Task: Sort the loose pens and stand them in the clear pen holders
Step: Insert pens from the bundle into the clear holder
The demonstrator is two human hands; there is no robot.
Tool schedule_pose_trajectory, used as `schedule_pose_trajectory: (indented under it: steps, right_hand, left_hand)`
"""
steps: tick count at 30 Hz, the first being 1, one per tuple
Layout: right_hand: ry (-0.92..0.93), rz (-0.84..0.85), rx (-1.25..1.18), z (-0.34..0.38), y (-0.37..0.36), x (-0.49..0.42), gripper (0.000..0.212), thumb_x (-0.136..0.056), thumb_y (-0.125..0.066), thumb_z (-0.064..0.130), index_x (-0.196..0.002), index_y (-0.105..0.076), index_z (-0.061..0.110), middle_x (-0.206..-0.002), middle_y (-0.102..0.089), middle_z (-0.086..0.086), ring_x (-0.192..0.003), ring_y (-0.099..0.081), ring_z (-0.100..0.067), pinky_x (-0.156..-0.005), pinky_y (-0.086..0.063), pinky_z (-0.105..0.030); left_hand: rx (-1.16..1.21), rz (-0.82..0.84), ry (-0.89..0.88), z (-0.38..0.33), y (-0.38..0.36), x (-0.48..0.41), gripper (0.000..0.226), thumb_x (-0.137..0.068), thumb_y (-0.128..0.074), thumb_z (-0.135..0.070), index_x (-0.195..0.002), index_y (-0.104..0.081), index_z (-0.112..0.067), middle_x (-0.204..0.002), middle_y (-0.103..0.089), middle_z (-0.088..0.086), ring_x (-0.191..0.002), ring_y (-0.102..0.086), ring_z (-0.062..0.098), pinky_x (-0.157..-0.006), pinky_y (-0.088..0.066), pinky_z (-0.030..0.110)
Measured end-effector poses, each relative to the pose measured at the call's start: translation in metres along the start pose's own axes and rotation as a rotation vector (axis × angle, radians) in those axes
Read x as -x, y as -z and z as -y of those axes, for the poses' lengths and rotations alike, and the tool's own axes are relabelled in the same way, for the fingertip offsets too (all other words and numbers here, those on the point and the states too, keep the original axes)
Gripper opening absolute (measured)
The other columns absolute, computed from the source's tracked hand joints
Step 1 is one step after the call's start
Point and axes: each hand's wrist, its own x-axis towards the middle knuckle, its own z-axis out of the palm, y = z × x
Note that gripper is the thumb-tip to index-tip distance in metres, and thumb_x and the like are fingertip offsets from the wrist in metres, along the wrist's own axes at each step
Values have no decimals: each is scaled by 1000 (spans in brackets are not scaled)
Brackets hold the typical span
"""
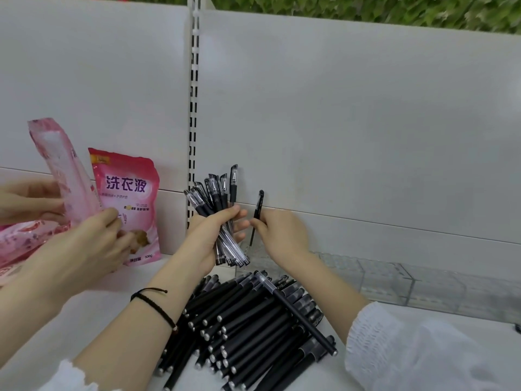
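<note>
Loose pens (248, 320) lie below left grip (208, 235) clasping bundle (217, 193), right grip (282, 232) pinching single pen (258, 210).

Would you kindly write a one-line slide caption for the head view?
Left hand grips a bundle of pens while right hand pinches one black pen.

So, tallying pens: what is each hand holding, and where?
Left hand grips a pen bundle mid-barrel; right hand pinches one black pen mid-barrel.
</note>
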Motion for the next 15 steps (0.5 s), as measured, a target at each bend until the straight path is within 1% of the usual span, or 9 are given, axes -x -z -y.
schedule_pose_trajectory:
  steps: [3,5,7,9,11,12,14,15]
  right_hand:
    - [31,75,39,4,0,-3,35,-102,-40,37,-111,-61,11,-105,-66,-14,-100,-62,-35,-67,-37,-32]
    - [28,89,62,9,0,-4,34,-103,-38,34,-114,-61,12,-106,-66,-14,-100,-62,-36,-68,-39,-33]
    - [-2,69,60,9,-1,-2,33,-102,-41,36,-106,-62,11,-101,-66,-13,-96,-63,-34,-65,-36,-31]
    - [-39,66,17,5,-3,-1,34,-100,-45,40,-89,-61,12,-91,-66,-11,-88,-61,-31,-59,-32,-31]
    - [-51,91,-4,1,-4,0,37,-98,-49,43,-73,-52,16,-77,-58,-6,-75,-54,-27,-49,-25,-32]
    - [-51,108,-8,-1,-4,0,41,-96,-52,44,-67,-48,16,-71,-53,-3,-72,-51,-25,-47,-23,-30]
    - [-53,139,-31,-3,0,-2,45,-92,-57,45,-58,-45,18,-62,-48,1,-67,-49,-23,-46,-24,-29]
    - [-61,142,-54,-4,3,-4,44,-90,-60,44,-58,-49,16,-59,-49,0,-66,-51,-23,-47,-27,-28]
  left_hand:
    - [11,-14,-13,0,0,1,4,-86,-66,-1,-88,-64,-2,-74,-71,7,-62,-70,17,-49,-57,26]
    - [11,-25,-28,0,0,1,7,-84,-69,0,-86,-63,-4,-68,-69,5,-64,-71,17,-52,-58,28]
    - [10,-26,-29,0,0,1,8,-83,-69,-1,-86,-63,-3,-68,-68,6,-64,-70,16,-54,-60,29]
    - [5,-22,-20,1,0,2,8,-84,-70,-2,-88,-63,-2,-70,-67,6,-64,-70,15,-55,-60,30]
    - [-1,-14,-8,1,0,3,7,-84,-69,-2,-88,-63,-2,-70,-67,7,-63,-70,14,-56,-60,31]
    - [-3,-8,-2,2,0,3,7,-84,-69,-2,-88,-64,-1,-69,-67,7,-62,-70,14,-56,-60,31]
    - [-4,1,7,2,-1,4,7,-84,-69,-2,-89,-64,-1,-69,-68,7,-61,-70,14,-54,-60,29]
    - [-5,5,9,2,-1,4,7,-84,-68,-2,-90,-64,-1,-70,-68,7,-61,-70,14,-54,-60,29]
